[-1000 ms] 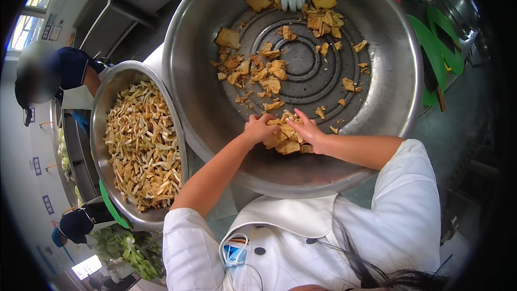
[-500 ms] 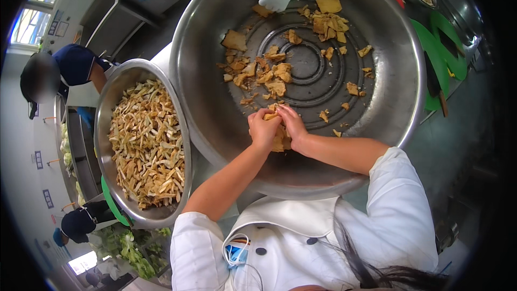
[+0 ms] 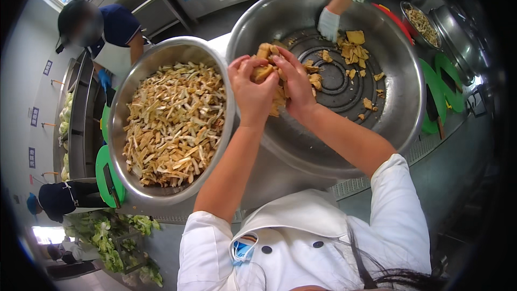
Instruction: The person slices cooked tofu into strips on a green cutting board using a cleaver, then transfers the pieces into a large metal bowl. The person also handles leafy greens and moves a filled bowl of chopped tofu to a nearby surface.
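My left hand and my right hand are cupped together around a clump of brownish-yellow food chunks. They are raised over the left side of a large steel basin, close to the rim it shares with a second bowl. More yellow-brown pieces lie loose and heaped on the basin's ridged bottom. To the left, the steel bowl is filled with cut pale-brown strips. What the food is, I cannot tell for sure.
A co-worker's white-gloved hand reaches into the basin's far side. Green boards with knives lie at the right, and another green board at the left. A person in dark blue stands at the far left. Leafy greens lie lower left.
Both hands have lifted from the basin's bottom with the chunks and moved toward the bowl of strips. The view has swung left. The co-worker's gloved hand has moved right, toward the heaped pieces.
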Demonstrator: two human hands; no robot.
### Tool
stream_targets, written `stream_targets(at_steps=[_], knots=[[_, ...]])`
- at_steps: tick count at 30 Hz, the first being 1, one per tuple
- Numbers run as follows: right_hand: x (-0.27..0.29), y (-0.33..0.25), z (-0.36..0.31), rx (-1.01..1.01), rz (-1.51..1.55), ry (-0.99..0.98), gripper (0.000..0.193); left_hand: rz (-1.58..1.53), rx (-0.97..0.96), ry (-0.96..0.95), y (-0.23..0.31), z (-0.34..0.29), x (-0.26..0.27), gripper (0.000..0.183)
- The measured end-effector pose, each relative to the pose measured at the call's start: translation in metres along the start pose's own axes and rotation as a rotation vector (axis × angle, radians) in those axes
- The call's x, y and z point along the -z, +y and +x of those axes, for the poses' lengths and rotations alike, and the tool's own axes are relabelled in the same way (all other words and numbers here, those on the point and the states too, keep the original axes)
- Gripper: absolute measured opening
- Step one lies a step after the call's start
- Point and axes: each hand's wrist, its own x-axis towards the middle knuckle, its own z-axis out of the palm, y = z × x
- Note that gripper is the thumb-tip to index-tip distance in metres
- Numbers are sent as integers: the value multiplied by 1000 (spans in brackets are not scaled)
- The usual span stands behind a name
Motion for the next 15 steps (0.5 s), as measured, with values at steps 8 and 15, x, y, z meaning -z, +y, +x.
stream_targets(at_steps=[8, 15], knots=[[-189, 118, -93, 23, 136, -295, 37, 120, -213, 231, 14, -11, 245, 26], [-312, 244, -148, -199, 132, -452, 36, 311, -91, 459, -36, -37, 414, 28]])
